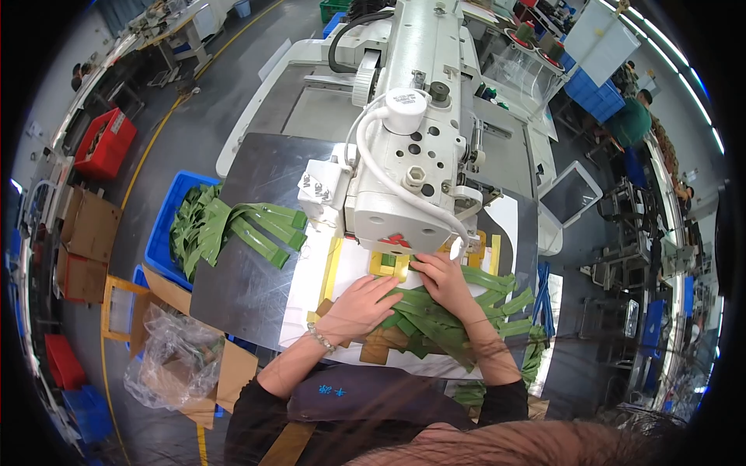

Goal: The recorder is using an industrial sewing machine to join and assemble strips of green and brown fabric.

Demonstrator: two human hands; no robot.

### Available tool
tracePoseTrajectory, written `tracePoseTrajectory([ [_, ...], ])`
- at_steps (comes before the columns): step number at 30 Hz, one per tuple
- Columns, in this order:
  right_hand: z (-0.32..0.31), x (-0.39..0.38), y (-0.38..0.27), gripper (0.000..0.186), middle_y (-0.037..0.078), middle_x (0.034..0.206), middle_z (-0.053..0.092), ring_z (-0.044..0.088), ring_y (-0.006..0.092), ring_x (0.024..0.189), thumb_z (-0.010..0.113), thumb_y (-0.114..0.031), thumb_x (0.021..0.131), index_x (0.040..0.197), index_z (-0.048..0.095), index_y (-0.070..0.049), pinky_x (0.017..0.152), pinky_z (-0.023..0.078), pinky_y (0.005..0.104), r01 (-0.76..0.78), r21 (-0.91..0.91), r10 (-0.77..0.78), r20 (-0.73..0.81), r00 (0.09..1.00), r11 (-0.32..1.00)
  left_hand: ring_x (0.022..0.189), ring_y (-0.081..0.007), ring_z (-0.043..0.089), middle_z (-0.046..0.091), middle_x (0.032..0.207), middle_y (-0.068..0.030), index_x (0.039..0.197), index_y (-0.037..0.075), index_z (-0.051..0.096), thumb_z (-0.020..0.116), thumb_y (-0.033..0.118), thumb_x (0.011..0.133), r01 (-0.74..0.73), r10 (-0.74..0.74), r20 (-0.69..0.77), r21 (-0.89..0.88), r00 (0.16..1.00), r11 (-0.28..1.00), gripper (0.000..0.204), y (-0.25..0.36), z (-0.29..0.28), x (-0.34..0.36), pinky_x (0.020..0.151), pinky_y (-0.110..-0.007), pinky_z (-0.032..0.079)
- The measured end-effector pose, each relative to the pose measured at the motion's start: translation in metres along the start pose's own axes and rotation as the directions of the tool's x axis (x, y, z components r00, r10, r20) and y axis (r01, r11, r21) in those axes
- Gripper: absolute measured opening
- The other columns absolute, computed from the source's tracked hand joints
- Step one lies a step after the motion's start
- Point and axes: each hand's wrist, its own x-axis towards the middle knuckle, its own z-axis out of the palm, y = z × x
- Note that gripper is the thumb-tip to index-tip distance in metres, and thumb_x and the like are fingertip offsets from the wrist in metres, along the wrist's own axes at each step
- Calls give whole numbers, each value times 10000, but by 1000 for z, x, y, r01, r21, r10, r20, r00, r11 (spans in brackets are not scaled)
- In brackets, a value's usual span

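My left hand (pixel 360 305) lies with its fingers stretched out beside the yellow frame (pixel 378 268) under the sewing machine head (pixel 404 210). A bracelet (pixel 318 337) circles that wrist. Across the frame, my right hand (pixel 443 281) has bent fingers at a green webbing piece (pixel 388 261); its fingertips are partly hidden under the head. A bundle of green webbing straps (pixel 435 317) lies below and between my hands, passing under my right wrist and fanning out to the right.
A metal table plate (pixel 241 283) extends to the left, with more green straps (pixel 268 225) spilling onto it from a blue bin (pixel 159 229). A cardboard box with clear plastic (pixel 175 357) stands at lower left. A control screen (pixel 571 193) is at right. Another person (pixel 628 120) sits far right.
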Motion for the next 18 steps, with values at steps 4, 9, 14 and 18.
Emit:
tracePoseTrajectory([
  [4, 3, -5, 6, 311, 25, 1227, 605, 548, 229, 1137, 614, -35, 809, 1105, 633, -128, 817, 378, 407, 1, 15, -1, 1, 1000, 1000, 1197, -248, 483, 527, 1271, -122, 1143, 84, 589, 664, 253, 807, -15, 15, -27, -9, 1000, 1000, 384, 0, 1, 7, 992, -383, 373],
  [9, 3, -5, 5, 363, 18, 1227, 611, 548, 226, 1150, 600, 9, 779, 1110, 636, -137, 794, 371, 404, 5, 29, -4, -15, 1000, 1000, 1239, -247, 440, 514, 1288, -130, 1177, 84, 572, 689, 288, 782, 29, -29, 7, 29, 1000, 999, 460, -3, 9, 6, 995, -418, 360],
  [14, 5, -6, 7, 395, 20, 1203, 624, 560, 216, 1140, 598, 39, 742, 1091, 648, -139, 791, 363, 391, -6, 27, 7, -12, 1000, 1000, 1231, -246, 448, 515, 1289, -127, 1181, 84, 570, 699, 290, 772, 35, -35, 13, 29, 999, 999, 475, -4, 11, 7, 989, -405, 362],
  [18, 5, -7, 8, 413, 27, 1185, 633, 565, 207, 1136, 598, 55, 724, 1085, 655, -137, 787, 354, 386, 1, 13, -1, -15, 1000, 1000, 1227, -245, 452, 520, 1281, -124, 1175, 87, 573, 708, 285, 760, 41, -41, 3, 5, 999, 999, 478, -4, 13, 7, 990, -401, 362],
])
